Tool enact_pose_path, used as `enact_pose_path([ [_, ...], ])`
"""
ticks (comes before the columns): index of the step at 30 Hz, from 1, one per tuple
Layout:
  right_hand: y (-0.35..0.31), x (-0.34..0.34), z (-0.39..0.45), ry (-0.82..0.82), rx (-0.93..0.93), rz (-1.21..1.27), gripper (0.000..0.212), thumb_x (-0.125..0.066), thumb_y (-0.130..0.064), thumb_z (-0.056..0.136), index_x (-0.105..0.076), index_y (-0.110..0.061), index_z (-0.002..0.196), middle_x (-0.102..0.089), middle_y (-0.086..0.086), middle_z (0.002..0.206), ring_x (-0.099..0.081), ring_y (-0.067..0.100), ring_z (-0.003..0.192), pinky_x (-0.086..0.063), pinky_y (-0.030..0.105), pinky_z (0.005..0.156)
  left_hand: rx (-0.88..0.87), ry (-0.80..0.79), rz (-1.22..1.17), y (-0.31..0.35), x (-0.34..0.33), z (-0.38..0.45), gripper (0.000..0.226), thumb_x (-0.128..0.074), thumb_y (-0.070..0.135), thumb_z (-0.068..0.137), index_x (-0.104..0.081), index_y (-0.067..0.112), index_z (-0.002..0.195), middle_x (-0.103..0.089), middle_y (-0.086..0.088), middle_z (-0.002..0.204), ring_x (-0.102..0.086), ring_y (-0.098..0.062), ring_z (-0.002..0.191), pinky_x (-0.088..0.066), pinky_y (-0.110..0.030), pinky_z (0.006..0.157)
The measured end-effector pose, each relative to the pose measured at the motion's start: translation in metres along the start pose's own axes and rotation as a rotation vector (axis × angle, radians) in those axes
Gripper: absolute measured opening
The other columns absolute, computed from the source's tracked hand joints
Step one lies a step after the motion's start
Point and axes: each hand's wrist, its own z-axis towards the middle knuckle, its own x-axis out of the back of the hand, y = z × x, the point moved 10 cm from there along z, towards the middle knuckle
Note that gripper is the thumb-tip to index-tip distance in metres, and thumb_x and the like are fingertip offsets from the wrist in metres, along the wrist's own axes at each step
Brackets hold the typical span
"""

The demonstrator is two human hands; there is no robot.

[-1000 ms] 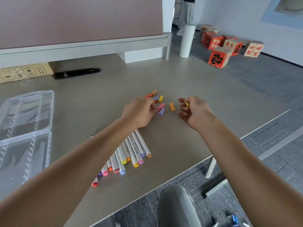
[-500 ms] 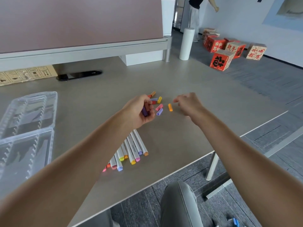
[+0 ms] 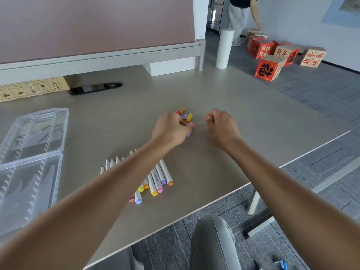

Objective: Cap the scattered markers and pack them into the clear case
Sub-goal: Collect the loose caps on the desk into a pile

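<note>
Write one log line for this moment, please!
left hand: among small coloured marker caps | right hand: fingers curled | clear plastic case: open

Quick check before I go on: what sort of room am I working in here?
Probably an office: a grey desk with a mauve partition screen, a black cable port set in the desktop, and grey carpet tiles.

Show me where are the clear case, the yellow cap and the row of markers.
clear case [image 3: 58, 131]: head view, right wall of far half.
yellow cap [image 3: 189, 117]: head view, its middle.
row of markers [image 3: 160, 174]: head view, white barrel near the coloured ends.
</note>
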Motion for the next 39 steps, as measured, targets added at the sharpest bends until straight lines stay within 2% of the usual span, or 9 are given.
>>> enact_pose_path([
  [3,0.015,0.012,-0.001,0.04,-0.123,0.173,0.032,-0.039,-0.014,0.106,-0.07,-0.007,0.108,-0.07,0.012,0.114,-0.061,0.03,0.109,-0.044,0.031,0.085,0.015,0.054,0.132,-0.003,-0.007,0.005,0.015,-0.072,0.036,0.079,-0.073,0.023,0.085,-0.067,0.02,0.127,-0.067,-0.017,0.106,-0.049,-0.029,0.075],
  [7,0.036,0.014,-0.003,0.06,-0.308,0.456,0.033,-0.044,-0.019,0.103,-0.066,-0.017,0.079,-0.062,0.003,0.078,-0.058,0.027,0.081,-0.046,0.036,0.073,0.015,0.093,0.208,-0.003,-0.012,0.006,0.02,-0.066,0.036,0.088,-0.074,0.021,0.1,-0.06,0.021,0.138,-0.065,-0.021,0.109,-0.044,-0.03,0.074],
  [13,0.044,0.001,-0.014,-0.024,-0.519,0.841,0.027,-0.046,-0.015,0.1,-0.056,-0.016,0.075,-0.052,0.002,0.068,-0.043,0.016,0.046,-0.036,0.021,0.044,0.008,0.026,0.162,0.002,-0.016,0.005,0.024,-0.059,0.034,0.086,-0.058,0.017,0.069,-0.05,0.021,0.149,-0.065,-0.022,0.107,-0.052,-0.035,0.084],
  [16,0.039,-0.011,-0.023,-0.097,-0.655,1.088,0.028,-0.044,-0.008,0.101,-0.053,-0.013,0.075,-0.054,0.005,0.066,-0.039,0.013,0.043,-0.028,0.016,0.038,0.145,0.015,-0.186,-0.002,-0.013,0.0,0.02,-0.053,0.037,0.089,-0.062,0.02,0.081,-0.073,0.011,0.107,-0.057,-0.017,0.06,-0.043,-0.024,0.055],
  [18,0.031,-0.021,-0.028,-0.174,-0.739,1.265,0.031,-0.04,-0.006,0.105,-0.054,-0.009,0.078,-0.055,0.007,0.068,-0.04,0.011,0.044,-0.029,0.016,0.036,0.342,-0.055,-0.538,-0.01,-0.019,-0.011,0.018,-0.044,0.03,0.092,-0.053,0.02,0.08,-0.056,0.003,0.06,-0.035,-0.018,0.045,-0.024,-0.019,0.049],
  [24,0.011,-0.039,-0.035,-0.275,-0.845,1.409,0.037,-0.028,-0.002,0.106,-0.061,-0.01,0.093,-0.054,-0.001,0.064,-0.047,0.009,0.035,-0.032,0.014,0.034,0.487,-0.314,-1.217,-0.013,-0.021,-0.023,0.022,-0.027,0.017,0.086,-0.044,0.018,0.072,-0.036,0.001,0.06,-0.031,-0.014,0.042,-0.022,-0.014,0.042],
  [30,-0.008,-0.053,-0.03,-0.287,-0.919,1.656,0.044,-0.018,0.001,0.1,-0.061,-0.007,0.099,-0.033,-0.006,0.045,-0.029,0.007,0.029,-0.022,0.017,0.029,0.524,-0.281,-1.386,-0.025,-0.009,-0.017,0.034,-0.039,0.026,0.098,-0.043,0.017,0.065,-0.037,0.003,0.052,-0.033,-0.011,0.039,-0.023,-0.013,0.035],
  [35,-0.008,-0.052,-0.027,-0.229,-0.891,1.51,0.044,-0.019,0.001,0.1,-0.062,-0.007,0.098,-0.038,-0.006,0.045,-0.035,0.007,0.032,-0.025,0.015,0.031,0.61,-0.203,-1.385,-0.037,-0.003,-0.011,0.059,-0.032,0.01,0.101,-0.068,0.001,0.056,-0.033,0.004,0.04,-0.039,-0.009,0.04,-0.031,-0.013,0.034],
  [39,0.004,-0.034,-0.018,-0.129,-0.699,1.028,0.038,-0.032,0.001,0.099,-0.068,-0.008,0.104,-0.046,-0.003,0.057,-0.038,0.011,0.042,-0.028,0.017,0.037,0.644,-0.236,-1.35,-0.041,-0.006,-0.008,0.059,-0.028,0.005,0.099,-0.07,0.0,0.058,-0.037,0.003,0.048,-0.035,-0.01,0.047,-0.034,-0.014,0.036],
])
